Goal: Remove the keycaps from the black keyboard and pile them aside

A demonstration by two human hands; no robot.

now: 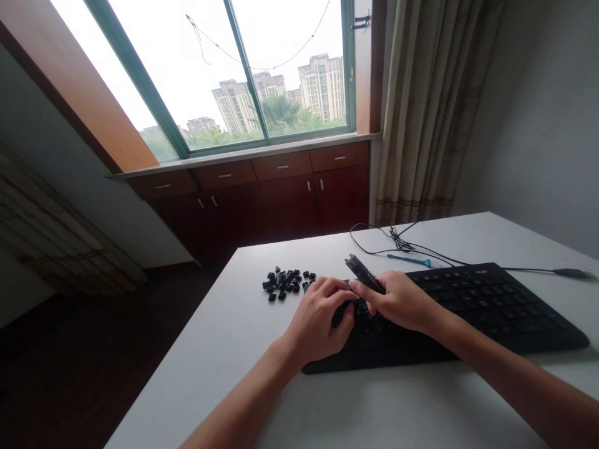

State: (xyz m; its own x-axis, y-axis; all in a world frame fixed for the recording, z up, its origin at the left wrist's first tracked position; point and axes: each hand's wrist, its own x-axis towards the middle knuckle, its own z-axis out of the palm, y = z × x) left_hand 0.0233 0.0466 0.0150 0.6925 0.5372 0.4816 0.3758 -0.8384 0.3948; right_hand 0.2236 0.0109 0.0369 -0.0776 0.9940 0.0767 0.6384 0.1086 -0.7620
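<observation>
A black keyboard lies across the white table. My right hand rests over the keyboard's left end and grips a black keycap puller tool, whose end sticks up to the left. My left hand sits on the keyboard's left edge with curled fingers touching the keys beside the tool. What lies under the fingers is hidden. A pile of several loose black keycaps lies on the table just left of the hands.
A black cable loops behind the keyboard and runs to a plug at the right. A blue tool lies by the cable. Beyond the table stand wooden drawers, a window and a curtain.
</observation>
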